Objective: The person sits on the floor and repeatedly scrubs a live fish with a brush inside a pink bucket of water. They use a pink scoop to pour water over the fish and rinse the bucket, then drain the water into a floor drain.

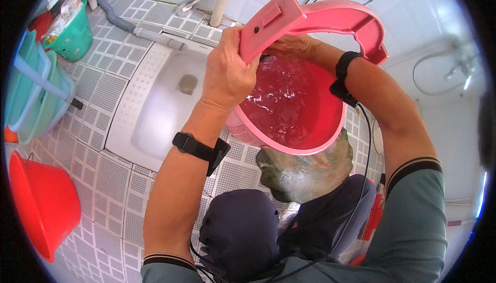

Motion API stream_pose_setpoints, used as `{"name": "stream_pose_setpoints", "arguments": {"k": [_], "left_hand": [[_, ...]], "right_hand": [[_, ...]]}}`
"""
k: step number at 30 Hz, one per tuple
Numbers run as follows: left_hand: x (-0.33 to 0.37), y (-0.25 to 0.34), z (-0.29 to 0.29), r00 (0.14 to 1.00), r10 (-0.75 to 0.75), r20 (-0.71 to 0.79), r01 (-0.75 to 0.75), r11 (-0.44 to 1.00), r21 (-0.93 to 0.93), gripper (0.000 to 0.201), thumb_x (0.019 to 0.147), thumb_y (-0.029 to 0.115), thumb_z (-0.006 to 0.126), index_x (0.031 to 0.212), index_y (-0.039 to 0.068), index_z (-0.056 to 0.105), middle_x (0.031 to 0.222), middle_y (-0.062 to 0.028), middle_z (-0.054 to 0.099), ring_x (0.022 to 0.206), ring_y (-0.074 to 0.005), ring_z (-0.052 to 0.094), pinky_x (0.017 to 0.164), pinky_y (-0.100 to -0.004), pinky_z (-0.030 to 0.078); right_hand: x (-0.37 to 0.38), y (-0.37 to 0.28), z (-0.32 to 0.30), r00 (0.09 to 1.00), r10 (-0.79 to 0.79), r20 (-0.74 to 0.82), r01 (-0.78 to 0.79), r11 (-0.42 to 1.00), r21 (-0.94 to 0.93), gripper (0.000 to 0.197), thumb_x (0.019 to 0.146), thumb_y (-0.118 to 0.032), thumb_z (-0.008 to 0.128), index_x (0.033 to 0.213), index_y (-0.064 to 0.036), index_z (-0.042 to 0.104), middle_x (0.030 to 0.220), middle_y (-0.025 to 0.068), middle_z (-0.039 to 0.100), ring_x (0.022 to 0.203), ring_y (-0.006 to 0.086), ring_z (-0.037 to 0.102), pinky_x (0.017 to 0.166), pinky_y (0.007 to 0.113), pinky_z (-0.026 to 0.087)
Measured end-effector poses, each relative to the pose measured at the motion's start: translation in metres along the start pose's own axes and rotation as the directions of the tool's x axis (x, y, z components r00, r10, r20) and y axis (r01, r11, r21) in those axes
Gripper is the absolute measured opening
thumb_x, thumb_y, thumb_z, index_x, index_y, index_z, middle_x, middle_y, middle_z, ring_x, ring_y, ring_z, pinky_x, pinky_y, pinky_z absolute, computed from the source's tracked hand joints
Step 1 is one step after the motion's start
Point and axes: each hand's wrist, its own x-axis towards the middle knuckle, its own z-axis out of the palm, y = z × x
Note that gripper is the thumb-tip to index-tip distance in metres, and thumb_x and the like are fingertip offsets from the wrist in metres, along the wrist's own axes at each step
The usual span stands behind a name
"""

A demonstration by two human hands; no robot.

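In the upper middle of the frame, the left hand (227,70) is closed around the lower-left end of a curved pink plastic piece (281,25), which arches toward the upper right above a pink tub (247,132) of water (294,112). The right hand (292,48) is partly behind that piece, its fingers mostly hidden, so its grip cannot be told.

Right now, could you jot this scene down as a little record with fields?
Left grip: closed on a pink plastic part
Right grip: beside that part, fingers partly hidden
Below the hands: pink tub with water
Left of tub: white squat toilet
Far left: red basin, green basket
Floor: patterned tiles
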Motion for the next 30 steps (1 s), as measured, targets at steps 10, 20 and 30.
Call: {"name": "stream_pose_setpoints", "arguments": {"k": [10, 20, 30], "left_hand": [[0.005, 0.002, 0.007, 0.999, 0.043, 0.019, -0.043, 0.999, -0.004, 0.032, 0.090, 0.016, 0.063, 0.112, -0.002, 0.050, 0.092, -0.0246, 0.064, 0.083, -0.0428, 0.064, 0.072, -0.0439, 0.051], [-0.003, 0.000, -0.006, 1.000, 0.010, 0.019, -0.010, 1.000, 0.018, 0.031, 0.089, 0.016, 0.062, 0.112, -0.001, 0.049, 0.093, -0.0244, 0.062, 0.085, -0.0441, 0.062, 0.073, -0.0444, 0.050], [0.000, -0.001, -0.006, 0.999, 0.021, 0.027, -0.020, 0.999, -0.026, 0.028, 0.092, 0.018, 0.062, 0.109, -0.001, 0.051, 0.087, -0.0221, 0.061, 0.077, -0.0421, 0.061, 0.069, -0.0431, 0.049]], "right_hand": [[-0.098, -0.129, -0.024, 0.568, -0.244, 0.786, -0.259, 0.854, 0.452, 0.026, 0.084, -0.026, 0.061, 0.105, -0.0137, 0.070, 0.104, 0.0066, 0.065, 0.101, 0.0248, 0.057, 0.071, 0.045, 0.046], [0.049, -0.116, -0.124, 0.645, -0.548, 0.533, -0.763, -0.504, 0.404, 0.036, 0.088, -0.029, 0.059, 0.104, 0.0019, 0.065, 0.087, 0.0088, 0.067, 0.076, 0.0210, 0.058, 0.071, 0.038, 0.051], [0.076, -0.028, -0.049, 0.526, 0.583, 0.619, -0.042, -0.709, 0.704, 0.028, 0.089, -0.025, 0.063, 0.103, -0.0016, 0.063, 0.090, 0.0068, 0.063, 0.081, 0.0196, 0.059, 0.068, 0.029, 0.052]]}}
